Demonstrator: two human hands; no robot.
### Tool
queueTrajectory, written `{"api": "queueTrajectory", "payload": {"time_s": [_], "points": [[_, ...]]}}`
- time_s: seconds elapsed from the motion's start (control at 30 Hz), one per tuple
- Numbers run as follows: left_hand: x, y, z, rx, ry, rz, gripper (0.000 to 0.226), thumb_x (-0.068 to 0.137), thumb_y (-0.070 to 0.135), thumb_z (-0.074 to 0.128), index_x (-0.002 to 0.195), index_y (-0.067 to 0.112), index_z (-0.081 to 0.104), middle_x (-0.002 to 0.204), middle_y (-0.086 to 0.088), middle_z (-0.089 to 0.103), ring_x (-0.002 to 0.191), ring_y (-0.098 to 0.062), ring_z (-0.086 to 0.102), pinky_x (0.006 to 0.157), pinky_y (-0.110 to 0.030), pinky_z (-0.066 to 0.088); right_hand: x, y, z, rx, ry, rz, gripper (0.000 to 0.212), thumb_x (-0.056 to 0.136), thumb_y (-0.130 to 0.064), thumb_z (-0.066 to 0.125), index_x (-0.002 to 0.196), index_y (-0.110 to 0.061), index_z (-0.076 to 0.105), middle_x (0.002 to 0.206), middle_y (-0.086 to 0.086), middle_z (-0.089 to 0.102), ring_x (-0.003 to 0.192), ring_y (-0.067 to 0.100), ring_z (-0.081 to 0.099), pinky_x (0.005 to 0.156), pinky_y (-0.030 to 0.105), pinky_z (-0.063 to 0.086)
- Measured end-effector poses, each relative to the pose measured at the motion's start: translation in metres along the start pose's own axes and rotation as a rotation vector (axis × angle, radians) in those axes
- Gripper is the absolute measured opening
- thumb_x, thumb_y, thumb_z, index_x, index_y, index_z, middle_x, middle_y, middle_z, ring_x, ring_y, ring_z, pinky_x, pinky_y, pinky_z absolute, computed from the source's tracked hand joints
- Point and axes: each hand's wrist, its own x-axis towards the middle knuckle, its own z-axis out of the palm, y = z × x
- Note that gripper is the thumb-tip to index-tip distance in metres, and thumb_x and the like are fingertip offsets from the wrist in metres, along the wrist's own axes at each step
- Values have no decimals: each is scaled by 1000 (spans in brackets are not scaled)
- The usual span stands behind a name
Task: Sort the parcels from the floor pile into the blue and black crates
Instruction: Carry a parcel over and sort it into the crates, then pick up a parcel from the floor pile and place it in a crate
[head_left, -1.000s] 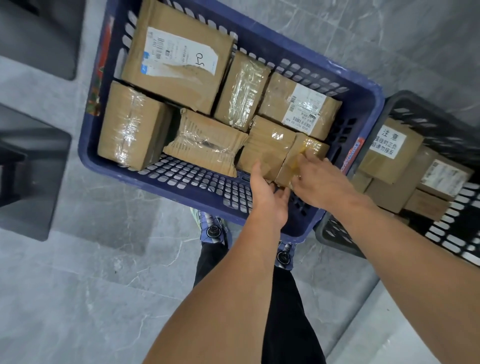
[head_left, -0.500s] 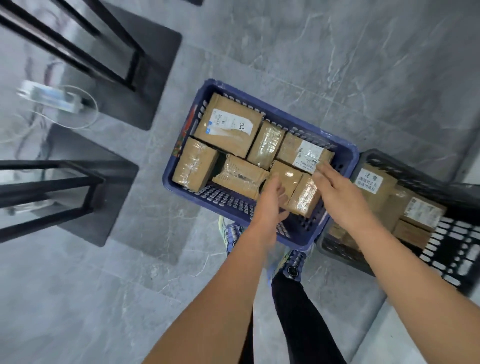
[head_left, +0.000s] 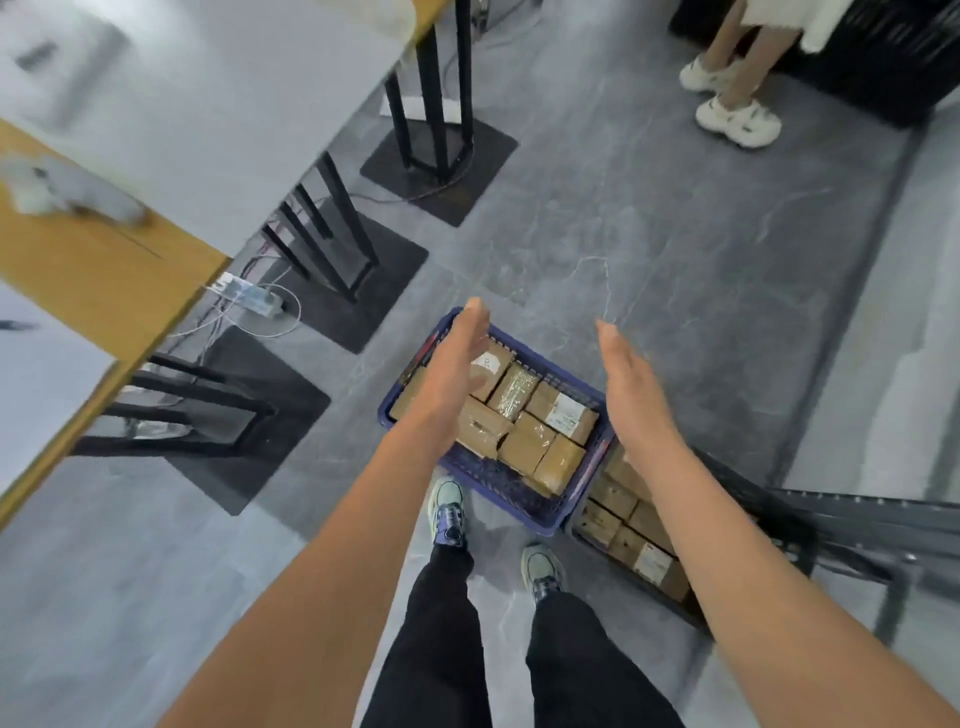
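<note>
Both the left hand (head_left: 457, 364) and right hand (head_left: 631, 384), flat and empty, hover seemingly above the parcel-filled blue crate (head_left: 498, 491).

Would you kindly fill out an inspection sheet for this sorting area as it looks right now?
Surface: grey marbled floor; both crates stand on it.
Job's things: blue crate packed with taped brown parcels; black crate beside it holds further parcels; floor pile: nothing seen.
Clutter: blurred pale object on the wooden table.
Hands: left hand and right hand flat, above the crates, holding nothing.
Cables: power strip with white leads by the table legs.
Surroundings: another person's white shoes.
</note>
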Motion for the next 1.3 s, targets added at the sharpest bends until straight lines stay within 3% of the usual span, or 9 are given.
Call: {"api": "queueTrajectory", "payload": {"time_s": [0.2,0.3,0.53,0.6,0.77,0.93,1.1,1.2,1.3], "points": [[-108,36,-2,-113,188,116,74,101,71,33,156,22,41,159,6,44,142,-12,45,120,-49,33,-67,-52,-23,-30,-137,-190,68,104,-69,21,163,-37,30,169,-17,25,144,-7,21,115,24,14],[-159,41,-9,-145,274,172,74,100,70,31,156,23,40,159,6,43,142,-13,43,119,-51,33,-98,-71,-23,-61,-226,-278,71,101,-72,22,163,-38,29,170,-17,23,155,2,18,125,31,12],[-271,25,-45,-274,506,261,83,92,74,33,157,23,40,160,4,42,146,-17,40,121,-53,30,-177,-107,1,-140,-430,-476,57,111,-55,23,163,-35,31,168,-16,27,148,-2,22,125,31,14],[-303,15,-58,-317,586,276,71,98,70,31,150,25,47,156,7,46,144,-16,42,119,-51,33,-201,-115,15,-132,-494,-502,57,111,-55,24,163,-34,31,167,-18,28,144,-6,23,120,26,16],[-390,-21,-97,-462,766,298,66,100,67,34,150,26,47,157,4,46,145,-18,42,117,-46,36,-264,-119,75,-91,-630,-536,56,109,-57,33,160,-36,37,165,-17,32,152,7,28,127,39,21],[-499,-72,-130,-532,910,344,57,93,72,49,134,33,56,144,10,56,128,-7,53,110,-42,41,-341,-106,152,-186,-798,-543,74,91,-86,35,157,-51,36,162,-27,29,153,10,29,127,48,18],[-592,-146,-163,-609,1070,311,64,104,61,37,153,21,46,156,6,47,141,-12,45,117,-47,37,-432,-79,225,-266,-967,-595,69,97,-81,34,158,-49,34,167,-22,29,155,12,27,125,44,21],[-640,-191,-172,-679,1158,291,65,104,61,37,155,22,43,157,6,45,142,-12,44,119,-50,36,-487,-58,265,-252,-1069,-531,62,101,-72,38,156,-43,41,152,-28,38,148,11,34,116,37,26],[-681,-233,-174,-773,1250,272,66,102,63,39,154,22,44,157,5,46,141,-12,45,119,-50,36,-533,-30,296,-329,-1155,-550,60,99,-75,42,154,-49,43,151,-26,40,149,18,38,123,47,27]]}}
